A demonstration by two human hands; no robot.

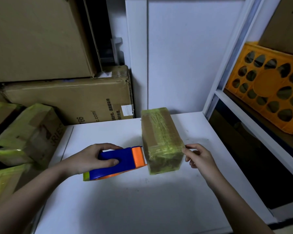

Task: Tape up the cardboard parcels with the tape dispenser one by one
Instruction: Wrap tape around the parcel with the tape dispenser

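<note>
A small cardboard parcel wrapped in yellowish tape lies on the white table, its long side running away from me. My left hand grips a blue and orange tape dispenser, thumb in the handle slot. The dispenser's orange toothed end touches the parcel's near left corner. My right hand is at the parcel's near right corner, fingers loosely curled, with the thumb and forefinger touching the edge there. Whether it pinches a tape end I cannot tell.
Taped parcels are piled at the left edge of the table. Big cardboard boxes are stacked behind them. A white shelf frame stands on the right with an orange crate on it. A white wall panel closes the back.
</note>
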